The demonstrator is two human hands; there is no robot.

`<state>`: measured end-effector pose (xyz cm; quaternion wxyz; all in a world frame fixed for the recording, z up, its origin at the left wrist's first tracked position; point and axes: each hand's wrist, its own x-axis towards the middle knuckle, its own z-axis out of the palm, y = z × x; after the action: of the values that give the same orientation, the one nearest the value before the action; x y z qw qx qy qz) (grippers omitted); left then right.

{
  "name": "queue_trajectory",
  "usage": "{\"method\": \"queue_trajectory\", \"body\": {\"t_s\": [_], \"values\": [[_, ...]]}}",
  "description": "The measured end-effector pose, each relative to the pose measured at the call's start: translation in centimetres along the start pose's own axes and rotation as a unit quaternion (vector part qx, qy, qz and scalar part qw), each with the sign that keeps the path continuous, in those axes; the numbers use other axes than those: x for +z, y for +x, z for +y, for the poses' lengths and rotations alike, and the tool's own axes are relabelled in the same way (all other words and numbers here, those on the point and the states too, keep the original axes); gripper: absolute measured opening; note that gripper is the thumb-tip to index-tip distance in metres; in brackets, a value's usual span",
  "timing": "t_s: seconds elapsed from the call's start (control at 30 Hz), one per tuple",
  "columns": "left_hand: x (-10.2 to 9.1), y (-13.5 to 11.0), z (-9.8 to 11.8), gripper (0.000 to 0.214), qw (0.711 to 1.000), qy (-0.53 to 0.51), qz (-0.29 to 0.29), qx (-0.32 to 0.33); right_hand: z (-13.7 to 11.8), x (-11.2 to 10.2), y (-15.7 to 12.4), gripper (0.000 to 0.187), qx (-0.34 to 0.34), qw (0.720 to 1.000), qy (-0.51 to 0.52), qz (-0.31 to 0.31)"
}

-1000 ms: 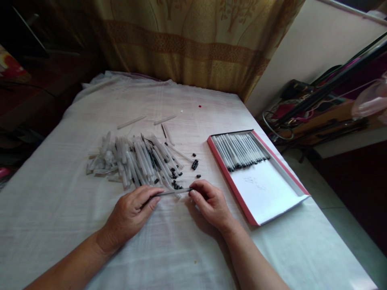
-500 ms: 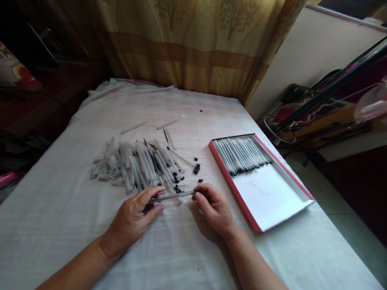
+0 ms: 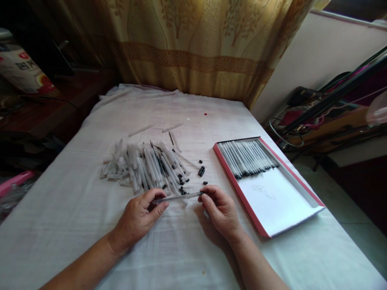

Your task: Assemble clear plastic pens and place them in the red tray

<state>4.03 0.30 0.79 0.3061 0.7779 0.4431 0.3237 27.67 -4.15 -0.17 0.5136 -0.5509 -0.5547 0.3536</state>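
A slim translucent pen (image 3: 183,196) lies level between my two hands, above the cloth. My left hand (image 3: 142,215) is closed around its left end. The fingertips of my right hand (image 3: 222,209) pinch the dark tip at its right end. Just beyond is a heap of clear pen barrels (image 3: 148,165), with dark refills among them. Small black plugs (image 3: 181,189) are scattered at the heap's right side, and several more black plugs (image 3: 201,171) sit a little farther right.
To the right, a shallow red-edged box lid (image 3: 246,207) holds a row of black-tipped pens (image 3: 248,159). Loose clear barrels (image 3: 141,129) lie farther back on the white cloth (image 3: 75,193). A curtain (image 3: 193,56) hangs behind; a labelled jar (image 3: 26,70) stands at far left.
The whole view has shifted slightly, so things appear a little lower and to the right. Both hands keep the same hold on the pen.
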Motion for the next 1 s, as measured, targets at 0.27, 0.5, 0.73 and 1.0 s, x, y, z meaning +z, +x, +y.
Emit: {"method": "queue_trajectory", "body": {"t_s": [0.27,0.5,0.73,1.0], "values": [[0.0,0.1,0.1,0.018,0.998,0.032,-0.006,0.048,-0.3,0.1,-0.1,0.012,0.017,1.000,0.015,0.000],[0.1,0.0,-0.3,0.017,1.000,0.004,0.018,0.019,-0.1,0.1,0.1,0.017,0.048,0.998,0.032,-0.015],[-0.1,-0.4,-0.2,0.016,0.995,0.033,-0.007,0.095,-0.6,0.8,-0.3,0.024,0.041,0.994,0.055,-0.080],[-7.8,2.0,-2.6,0.022,0.938,0.286,0.149,0.127,-0.6,0.9,0.1,0.016,0.071,0.996,0.023,-0.039]]}}
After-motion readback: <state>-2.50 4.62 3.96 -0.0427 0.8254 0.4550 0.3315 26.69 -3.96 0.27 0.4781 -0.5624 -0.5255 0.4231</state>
